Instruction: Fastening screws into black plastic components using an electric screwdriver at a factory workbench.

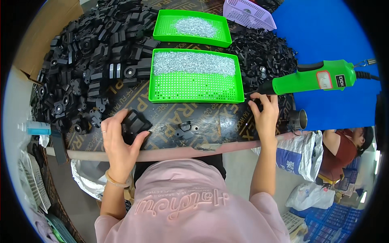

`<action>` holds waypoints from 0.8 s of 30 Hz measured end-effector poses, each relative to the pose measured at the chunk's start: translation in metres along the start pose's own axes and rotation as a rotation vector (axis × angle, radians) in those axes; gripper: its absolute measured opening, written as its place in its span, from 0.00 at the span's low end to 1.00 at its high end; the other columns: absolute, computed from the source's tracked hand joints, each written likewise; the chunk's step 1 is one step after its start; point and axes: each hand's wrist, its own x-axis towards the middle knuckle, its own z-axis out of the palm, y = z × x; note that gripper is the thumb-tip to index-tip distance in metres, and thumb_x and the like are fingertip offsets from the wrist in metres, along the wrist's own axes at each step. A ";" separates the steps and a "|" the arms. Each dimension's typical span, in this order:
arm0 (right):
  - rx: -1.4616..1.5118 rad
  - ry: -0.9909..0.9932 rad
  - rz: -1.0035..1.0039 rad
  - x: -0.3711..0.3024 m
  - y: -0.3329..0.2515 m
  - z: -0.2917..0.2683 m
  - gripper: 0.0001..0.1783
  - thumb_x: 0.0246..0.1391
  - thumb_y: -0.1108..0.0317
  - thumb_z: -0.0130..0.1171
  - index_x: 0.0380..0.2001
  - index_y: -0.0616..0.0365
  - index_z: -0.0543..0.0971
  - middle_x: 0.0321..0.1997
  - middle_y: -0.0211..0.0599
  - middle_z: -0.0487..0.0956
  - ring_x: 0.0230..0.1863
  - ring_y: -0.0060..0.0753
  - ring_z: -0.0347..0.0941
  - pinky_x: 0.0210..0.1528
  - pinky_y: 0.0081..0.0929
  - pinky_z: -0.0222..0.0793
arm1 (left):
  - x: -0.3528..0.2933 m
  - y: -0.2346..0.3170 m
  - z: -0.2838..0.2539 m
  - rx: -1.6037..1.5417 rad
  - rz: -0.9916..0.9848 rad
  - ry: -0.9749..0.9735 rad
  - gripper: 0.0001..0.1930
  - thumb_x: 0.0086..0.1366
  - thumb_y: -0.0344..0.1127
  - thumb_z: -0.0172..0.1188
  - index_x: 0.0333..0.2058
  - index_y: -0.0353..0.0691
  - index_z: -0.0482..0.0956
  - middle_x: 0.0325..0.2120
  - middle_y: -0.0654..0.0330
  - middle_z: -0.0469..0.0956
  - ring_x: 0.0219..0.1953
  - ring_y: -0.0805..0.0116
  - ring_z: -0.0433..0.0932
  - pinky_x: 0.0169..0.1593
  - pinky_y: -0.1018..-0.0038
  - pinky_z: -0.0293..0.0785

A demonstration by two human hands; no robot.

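My left hand (118,135), with a ring and a bangle, grips a black plastic housing (136,122) between thumb and fingers at the table's near edge. My right hand (265,115) is curled in a pinch beside the pile of small black parts (259,50); what lies between its fingertips is dark and I cannot make it out. Just above that hand, a green electric screwdriver (314,77) hangs on its side, tip pointing left. Between my hands, a small black plastic piece (187,130) lies on the dark printed tabletop (170,115).
Two green perforated trays (194,90) (160,35) hold silvery screws. A heap of black housings (97,52) covers the left side. Behind stands a lilac basket (249,15). A metal cup (300,119) sits at the right edge, near a white sack (302,156). Another person (340,152) is at far right.
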 end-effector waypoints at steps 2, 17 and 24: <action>-0.013 0.031 -0.031 -0.005 -0.005 -0.002 0.09 0.48 0.77 0.69 0.34 0.59 0.81 0.44 0.45 0.75 0.42 0.47 0.76 0.45 0.39 0.71 | 0.000 0.004 -0.001 0.090 0.042 0.059 0.35 0.47 0.36 0.78 0.54 0.35 0.75 0.52 0.50 0.76 0.52 0.48 0.70 0.56 0.58 0.67; 0.840 -0.178 0.310 -0.056 -0.009 -0.043 0.05 0.60 0.74 0.63 0.37 0.61 0.77 0.50 0.41 0.80 0.37 0.20 0.75 0.36 0.18 0.71 | 0.003 0.051 0.031 -0.099 0.336 -0.086 0.30 0.47 0.44 0.77 0.49 0.39 0.81 0.50 0.52 0.75 0.48 0.50 0.68 0.51 0.58 0.67; 1.532 -0.475 0.513 -0.073 -0.033 -0.033 0.10 0.61 0.66 0.64 0.39 0.57 0.75 0.45 0.44 0.80 0.40 0.25 0.77 0.30 0.18 0.76 | 0.007 0.054 0.025 -0.362 0.482 -0.117 0.28 0.48 0.39 0.76 0.48 0.33 0.81 0.46 0.49 0.81 0.41 0.53 0.80 0.44 0.64 0.77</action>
